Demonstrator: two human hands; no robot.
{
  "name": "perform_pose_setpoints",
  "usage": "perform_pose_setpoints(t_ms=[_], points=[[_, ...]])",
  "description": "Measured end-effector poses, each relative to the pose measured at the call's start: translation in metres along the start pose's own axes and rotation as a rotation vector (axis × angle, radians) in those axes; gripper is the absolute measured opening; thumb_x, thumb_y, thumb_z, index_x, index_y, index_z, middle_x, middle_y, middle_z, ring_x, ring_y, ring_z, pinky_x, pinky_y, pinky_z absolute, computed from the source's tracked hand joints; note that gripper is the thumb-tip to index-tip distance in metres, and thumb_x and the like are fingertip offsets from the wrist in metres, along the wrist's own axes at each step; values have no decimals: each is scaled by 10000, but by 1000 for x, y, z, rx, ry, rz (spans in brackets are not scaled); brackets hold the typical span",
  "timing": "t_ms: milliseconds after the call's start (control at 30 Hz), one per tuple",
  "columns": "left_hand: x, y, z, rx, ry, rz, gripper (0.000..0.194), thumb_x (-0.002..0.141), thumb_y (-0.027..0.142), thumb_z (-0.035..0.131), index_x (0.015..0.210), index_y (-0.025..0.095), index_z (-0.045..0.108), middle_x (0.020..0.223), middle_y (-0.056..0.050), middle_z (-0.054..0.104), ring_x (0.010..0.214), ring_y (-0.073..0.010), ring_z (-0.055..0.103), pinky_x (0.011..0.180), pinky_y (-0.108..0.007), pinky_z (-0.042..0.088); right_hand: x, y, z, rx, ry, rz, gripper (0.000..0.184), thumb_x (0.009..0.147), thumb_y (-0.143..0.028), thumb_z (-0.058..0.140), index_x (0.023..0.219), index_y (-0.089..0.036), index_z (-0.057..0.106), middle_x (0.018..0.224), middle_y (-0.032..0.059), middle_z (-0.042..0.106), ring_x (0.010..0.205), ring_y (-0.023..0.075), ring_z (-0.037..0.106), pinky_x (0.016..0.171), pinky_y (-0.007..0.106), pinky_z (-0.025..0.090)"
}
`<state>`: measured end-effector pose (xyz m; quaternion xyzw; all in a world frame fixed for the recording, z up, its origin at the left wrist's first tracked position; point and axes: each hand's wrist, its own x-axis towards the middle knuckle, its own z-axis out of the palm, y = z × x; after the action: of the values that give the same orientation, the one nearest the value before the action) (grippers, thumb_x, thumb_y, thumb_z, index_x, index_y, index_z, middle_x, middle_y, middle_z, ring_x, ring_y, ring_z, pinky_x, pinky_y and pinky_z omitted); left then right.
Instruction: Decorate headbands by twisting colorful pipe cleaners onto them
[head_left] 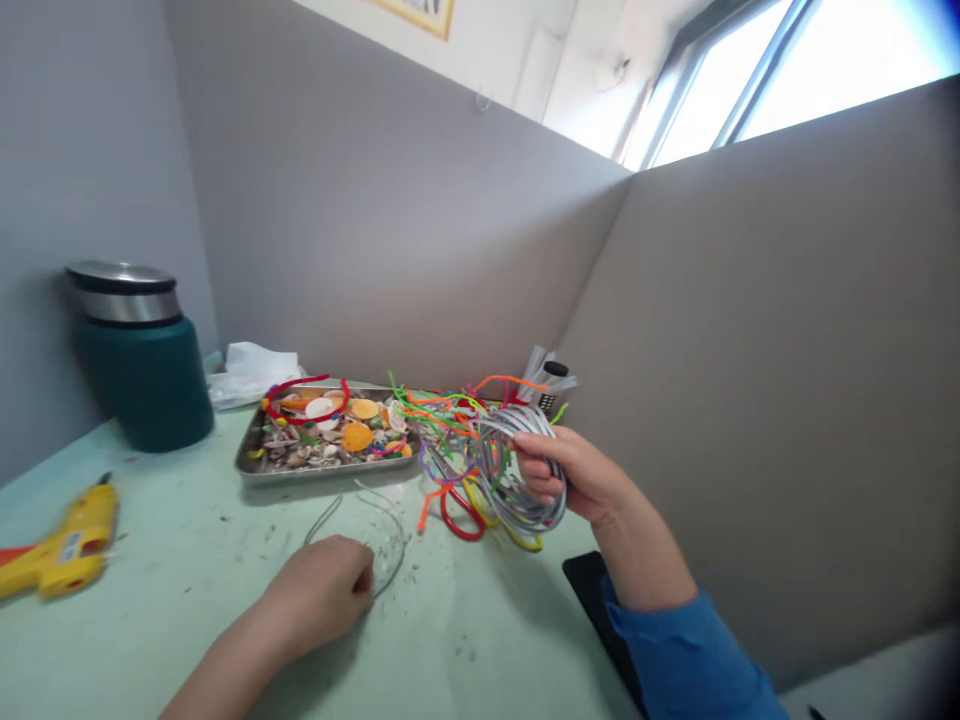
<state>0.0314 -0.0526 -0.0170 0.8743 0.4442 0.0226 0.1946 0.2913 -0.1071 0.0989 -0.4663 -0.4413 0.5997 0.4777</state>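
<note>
My right hand (566, 472) is closed around a coil of silvery grey wire (517, 470), held up above the right part of the table. Low over the table, my left hand (319, 585) has its fingers curled in around a thin grey wire (397, 560). That wire arcs out past the fingers, and another bent end shows beyond the knuckles. Behind the coil lies a tangle of colourful pipe cleaners (442, 405). Red-handled scissors (461, 520) rest just left of the coil, partly covered by it, with a yellow loop beside them.
A metal tray (330, 478) of shells and buttons stands at the back, a red pipe-cleaner ring (345, 395) on it. On the left are a yellow glue gun (71, 545) and a teal flask (146, 370). A black flat object (592, 600) lies near my right forearm. Grey partitions enclose the table.
</note>
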Motion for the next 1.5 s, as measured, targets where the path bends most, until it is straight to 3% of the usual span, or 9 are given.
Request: perform_pose_setpoints(t_ms=[333, 600, 733, 800, 900, 1000, 1167, 1333, 1500], points=[[-1, 1, -1, -7, 25, -9, 163, 670, 279, 505, 657, 209, 651, 754, -80, 669, 692, -223, 588, 545, -270, 294, -40, -25, -25, -220, 223, -111, 323, 728, -334, 651, 533, -174, 449, 401, -63, 392, 350, 48, 303, 368, 207, 248], [5, 10, -13, -275, 324, -9, 257, 795, 368, 438, 847, 198, 625, 787, -57, 655, 707, -204, 582, 593, -268, 360, -28, -8, -1, -74, -43, -46, 230, 742, -337, 642, 667, -150, 531, 434, -89, 371, 328, 23, 232, 339, 179, 222], [10, 10, -15, -642, 479, 139, 367, 784, 313, 484, 1119, 185, 560, 1179, -102, 552, 728, -153, 576, 672, -268, 441, -16, 4, 10, 52, -171, -29, 228, 756, -340, 629, 663, -152, 540, 415, -99, 327, 315, 17, 203, 321, 159, 221], [14, 13, -16, -853, 452, 241, 493, 781, 291, 509, 1265, 211, 457, 1286, -108, 474, 754, -142, 573, 720, -275, 456, -8, 7, 12, 129, -244, -18, 205, 769, -339, 615, 720, -146, 567, 414, -107, 309, 310, 14, 181, 311, 143, 227], [21, 24, -22, -1149, 297, 333, 652, 744, 300, 592, 1346, 210, 358, 1178, -110, 561, 828, -182, 578, 757, -297, 455, 4, 8, 14, 259, -396, -29, 200, 794, -338, 584, 779, -138, 581, 406, -118, 302, 285, 9, 137, 282, 126, 241], [30, 37, -31, -1310, 174, 363, 614, 662, 274, 683, 1236, 177, 487, 1021, -88, 633, 844, -206, 581, 765, -300, 449, 13, 6, 11, 371, -531, -63, 195, 841, -314, 524, 813, -129, 582, 398, -127, 295, 264, 4, 102, 268, 112, 251], [50, 35, -35, -1159, 172, 306, 139, 698, 269, 618, 763, 147, 631, 648, 1, 597, 591, -123, 536, 620, -242, 436, 15, 2, 0, 422, -547, -97, 216, 882, -299, 467, 850, -120, 583, 413, -123, 285, 276, 5, 112, 289, 102, 284], [69, 21, -26, -1071, 181, 128, 222, 765, 360, 523, 737, 146, 573, 559, 29, 535, 478, -98, 501, 500, -214, 393, 19, 4, -10, 295, -449, -141, 212, 882, -275, 463, 838, -105, 583, 434, -104, 329, 300, 12, 170, 318, 115, 318], [91, 20, -24, -936, 337, 107, 252, 763, 390, 493, 762, 150, 569, 581, 27, 525, 492, -110, 498, 506, -228, 419, 19, -1, -11, 505, -509, -132, 206, 895, -295, 440, 859, -128, 555, 419, -132, 291, 276, 3, 69, 287, 81, 297]])
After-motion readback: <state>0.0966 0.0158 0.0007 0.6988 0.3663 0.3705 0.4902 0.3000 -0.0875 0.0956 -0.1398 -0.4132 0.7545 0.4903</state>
